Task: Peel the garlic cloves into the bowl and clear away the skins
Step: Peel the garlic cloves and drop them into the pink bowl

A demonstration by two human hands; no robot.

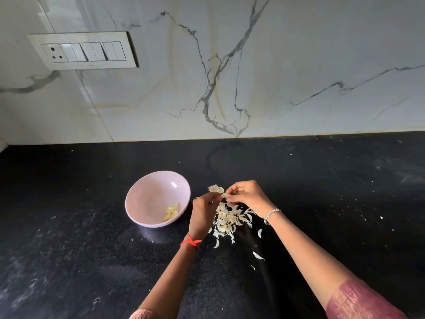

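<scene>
Head view, largest item first. Note white marble backsplash [299, 54] filling upper half, with switch plate [84, 50] at upper left. Below, locate black granite countertop [92, 261], dusted with pale specks. Find pink bowl [147, 196] standing upright on countertop, left of both hands and apart from them.

Locate left hand [203, 214], with curled fingers pinching one end of garlic clove [225, 195]. Locate right hand [247, 199], pinching the other side of the same clove at the fingertips, above the skins. Cannot tell skin from flesh within either pinch at this size.

Next, locate pile of skins [226, 221] lying on countertop directly under and between the hands, just right of bowl. Note stray skins [257, 256] scattered nearer the body. Note a further pale garlic piece [216, 188] just beyond the fingertips; cannot tell whether unpeeled clove or empty husk.

Smallest: find a few peeled cloves [171, 211] resting low against the near-right inner wall of bowl. Use red thread [190, 242] and bead bracelet [271, 214] to tell left wrist from right.

Progress, as judged: partway.
- Done: several cloves peeled and in bowl.
- In hand: stripping one clove.
- Left: drop that clove into bowl, deal with any remaining unpeeled piece, then gather pile and strays off countertop. Clearing not yet begun.
</scene>
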